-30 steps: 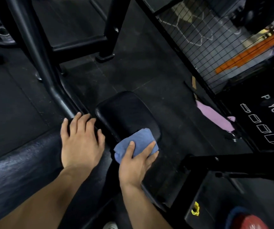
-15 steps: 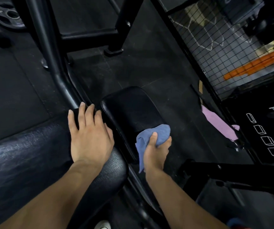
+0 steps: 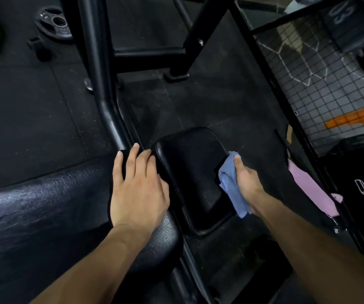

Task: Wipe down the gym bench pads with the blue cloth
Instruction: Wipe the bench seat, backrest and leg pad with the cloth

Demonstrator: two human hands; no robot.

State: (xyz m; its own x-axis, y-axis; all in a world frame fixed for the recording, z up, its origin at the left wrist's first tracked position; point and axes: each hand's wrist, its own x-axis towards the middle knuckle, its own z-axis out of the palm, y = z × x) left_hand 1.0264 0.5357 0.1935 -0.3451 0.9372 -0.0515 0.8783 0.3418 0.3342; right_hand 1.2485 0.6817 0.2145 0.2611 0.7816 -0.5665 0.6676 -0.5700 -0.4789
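Fingers of the right hand (image 3: pixel 245 183) are curling around the crumpled blue cloth (image 3: pixel 231 183) against the small black padded seat (image 3: pixel 189 172), while the left hand (image 3: pixel 138 194) is lying flat, grip slack, on the long black vinyl bench pad (image 3: pixel 45 207).

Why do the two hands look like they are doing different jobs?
The left hand lies flat with straight fingers on the long bench pad, while the right hand curls around the blue cloth. The left hand holds nothing; the right hand presses the cloth against the small seat pad's side. Both are bare.
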